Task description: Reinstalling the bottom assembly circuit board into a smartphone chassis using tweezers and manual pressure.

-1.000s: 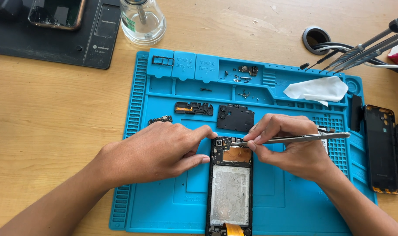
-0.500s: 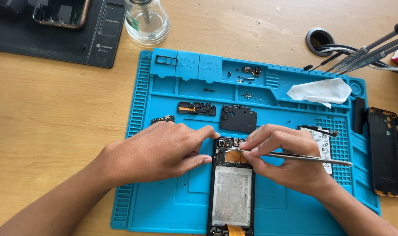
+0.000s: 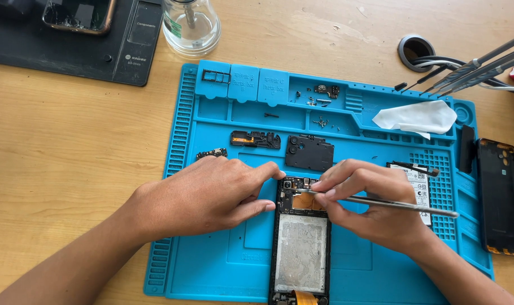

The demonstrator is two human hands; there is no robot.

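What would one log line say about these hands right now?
left hand: steadying opened phone | right hand: holding tweezers, tips at phone's top | surface: blue mat

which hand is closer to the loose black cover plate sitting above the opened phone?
Right. The right hand has its fingertips just below the black cover plate, gripping tweezers. The left hand lies further left, fingertips against the opened phone edge.

I note a matt blue rubbery repair mat (image 3: 212, 169) on a smooth wooden table (image 3: 70, 158). The tweezers (image 3: 381, 203) look like polished metal; the dispenser bottle (image 3: 191, 25) is clear glass.
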